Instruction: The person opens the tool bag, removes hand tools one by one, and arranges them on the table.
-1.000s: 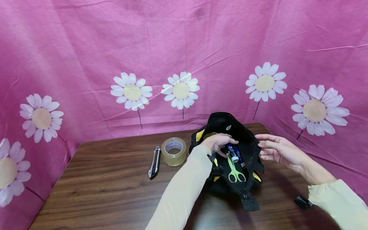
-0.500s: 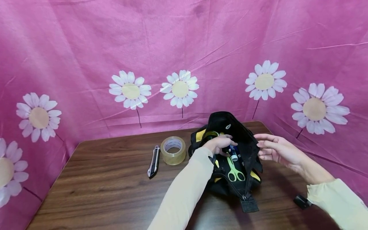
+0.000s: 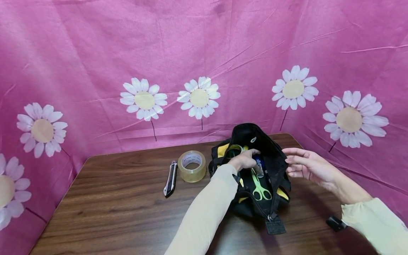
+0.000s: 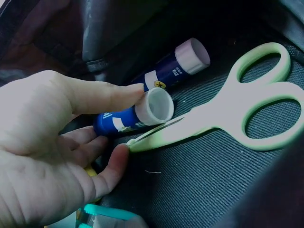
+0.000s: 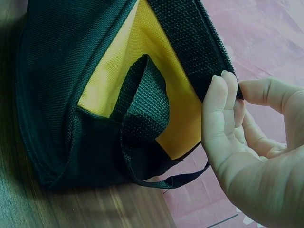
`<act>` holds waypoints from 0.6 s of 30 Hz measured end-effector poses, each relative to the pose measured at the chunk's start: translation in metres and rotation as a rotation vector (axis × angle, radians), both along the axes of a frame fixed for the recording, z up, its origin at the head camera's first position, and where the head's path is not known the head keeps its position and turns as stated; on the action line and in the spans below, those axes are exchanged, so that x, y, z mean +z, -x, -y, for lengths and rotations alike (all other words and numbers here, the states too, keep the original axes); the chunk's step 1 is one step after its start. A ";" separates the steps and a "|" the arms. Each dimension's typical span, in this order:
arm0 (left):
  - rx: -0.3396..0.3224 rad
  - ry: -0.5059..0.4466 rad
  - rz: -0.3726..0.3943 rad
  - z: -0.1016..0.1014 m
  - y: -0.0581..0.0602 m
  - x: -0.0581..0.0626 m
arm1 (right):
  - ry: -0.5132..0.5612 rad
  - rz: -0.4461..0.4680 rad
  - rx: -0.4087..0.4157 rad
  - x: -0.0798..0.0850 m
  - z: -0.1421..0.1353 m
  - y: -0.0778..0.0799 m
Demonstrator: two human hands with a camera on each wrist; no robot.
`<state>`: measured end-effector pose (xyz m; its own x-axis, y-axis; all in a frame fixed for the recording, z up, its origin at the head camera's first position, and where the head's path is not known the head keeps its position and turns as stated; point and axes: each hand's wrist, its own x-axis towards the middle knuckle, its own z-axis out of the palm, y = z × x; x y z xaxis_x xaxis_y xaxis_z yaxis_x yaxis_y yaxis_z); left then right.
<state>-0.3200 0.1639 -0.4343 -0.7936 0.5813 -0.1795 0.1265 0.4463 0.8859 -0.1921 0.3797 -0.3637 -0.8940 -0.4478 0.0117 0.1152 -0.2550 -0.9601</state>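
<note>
Zippered bag: on the surface, edge pinched by right hand
Left hand: inside bag, touching a glue stick, grip unclear
Green scissors: inside bag
Packing tape: left of bag

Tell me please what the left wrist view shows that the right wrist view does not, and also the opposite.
Only left wrist: the left hand, green scissors, two blue tubes with white ends and part of a teal-edged item.

Only right wrist: the right hand pinching the bag's zippered edge, a yellow outer panel and the wooden table.

Both: the black bag, seen inside from the left wrist and outside from the right.
</note>
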 end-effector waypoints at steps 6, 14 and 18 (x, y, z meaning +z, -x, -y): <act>0.008 0.038 -0.043 -0.003 -0.002 -0.001 | 0.008 -0.008 0.015 -0.001 -0.001 0.000; 0.010 0.147 -0.113 -0.006 -0.004 -0.001 | 0.002 -0.013 0.038 -0.002 -0.001 0.000; 0.072 0.009 -0.021 -0.005 -0.004 -0.005 | 0.014 -0.015 0.025 -0.002 -0.002 -0.001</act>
<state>-0.3165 0.1688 -0.4390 -0.8369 0.5212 -0.1673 0.1122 0.4626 0.8795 -0.1908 0.3813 -0.3654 -0.8821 -0.4700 0.0311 0.1078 -0.2658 -0.9580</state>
